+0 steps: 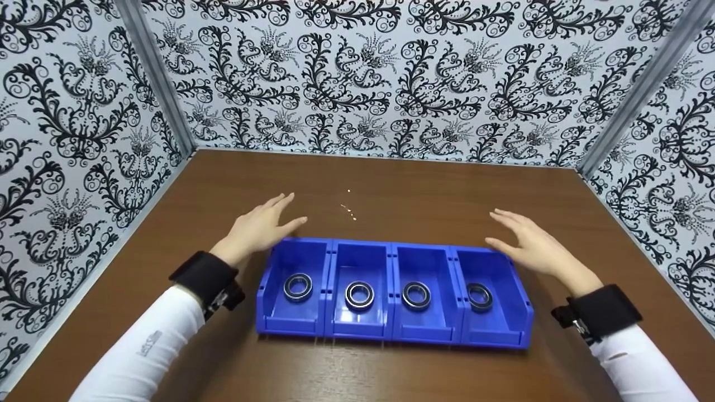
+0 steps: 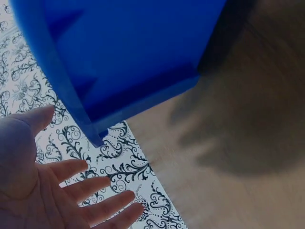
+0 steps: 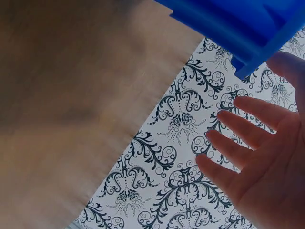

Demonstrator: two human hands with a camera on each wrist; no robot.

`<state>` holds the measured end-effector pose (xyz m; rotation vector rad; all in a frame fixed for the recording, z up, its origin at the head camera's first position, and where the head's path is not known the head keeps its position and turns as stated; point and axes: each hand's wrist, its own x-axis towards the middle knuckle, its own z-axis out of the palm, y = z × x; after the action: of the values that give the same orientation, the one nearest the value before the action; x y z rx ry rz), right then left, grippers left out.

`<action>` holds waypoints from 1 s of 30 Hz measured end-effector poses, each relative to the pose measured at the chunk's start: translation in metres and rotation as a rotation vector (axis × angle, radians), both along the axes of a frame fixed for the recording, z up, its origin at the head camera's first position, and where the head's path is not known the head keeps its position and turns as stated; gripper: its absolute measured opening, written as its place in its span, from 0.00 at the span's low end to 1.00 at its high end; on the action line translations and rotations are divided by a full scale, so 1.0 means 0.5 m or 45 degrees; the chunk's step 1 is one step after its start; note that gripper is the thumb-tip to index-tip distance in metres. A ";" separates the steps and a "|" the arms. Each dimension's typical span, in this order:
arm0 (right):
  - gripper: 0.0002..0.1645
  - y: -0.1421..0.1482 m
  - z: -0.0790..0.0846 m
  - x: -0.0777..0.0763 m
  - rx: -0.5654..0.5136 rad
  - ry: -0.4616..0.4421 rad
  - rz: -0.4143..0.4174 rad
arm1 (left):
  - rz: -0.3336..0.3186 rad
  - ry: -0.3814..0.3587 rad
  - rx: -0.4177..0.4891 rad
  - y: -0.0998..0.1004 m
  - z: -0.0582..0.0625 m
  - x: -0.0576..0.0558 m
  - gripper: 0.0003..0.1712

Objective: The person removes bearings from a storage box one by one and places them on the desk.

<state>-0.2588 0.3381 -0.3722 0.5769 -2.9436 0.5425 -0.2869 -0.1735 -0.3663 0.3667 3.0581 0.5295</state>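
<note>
A row of joined blue storage bins [image 1: 424, 342] stands on the brown table, with one ring-shaped black and silver ball bearing in each bin, such as the leftmost bearing [image 1: 298, 287] and the rightmost bearing [image 1: 480, 297]. My left hand [image 1: 258, 228] is spread beside the row's back left corner and holds nothing. Over at the back right corner, my right hand [image 1: 533, 245] has its fingers extended, also without anything in them. Both wrist views show a bin's blue side wall [image 2: 62, 90] close to the thumb, the palms facing the bins.
Brown table [image 1: 424, 190] surface stretches behind and in front of the bins. Patterned black-and-white panels [image 1: 357, 72] enclose it at the back and both sides, joined by grey metal posts [image 1: 156, 78]. Small bright specks [image 1: 349, 210] show on the tabletop behind the bins.
</note>
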 end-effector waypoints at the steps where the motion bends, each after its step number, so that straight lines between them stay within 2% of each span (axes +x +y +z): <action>1: 0.41 0.000 -0.002 0.003 0.004 0.000 -0.001 | -0.001 -0.006 0.000 0.000 0.000 0.004 0.48; 8: 0.39 0.002 -0.009 0.023 0.009 -0.005 -0.024 | 0.011 -0.031 -0.001 -0.004 -0.004 0.024 0.48; 18: 0.37 0.009 -0.017 0.052 -0.005 0.022 -0.009 | 0.026 0.013 0.051 -0.017 -0.014 0.051 0.45; 25: 0.36 0.015 -0.018 0.065 -0.019 0.011 -0.055 | 0.009 0.008 0.111 -0.021 -0.021 0.064 0.43; 30: 0.36 0.016 -0.023 0.070 -0.057 -0.026 -0.083 | 0.015 0.007 0.095 -0.024 -0.029 0.071 0.41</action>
<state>-0.2238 0.3462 -0.3839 0.4717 -2.9490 0.6097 -0.2513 -0.1853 -0.3809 0.3527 3.0539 0.6457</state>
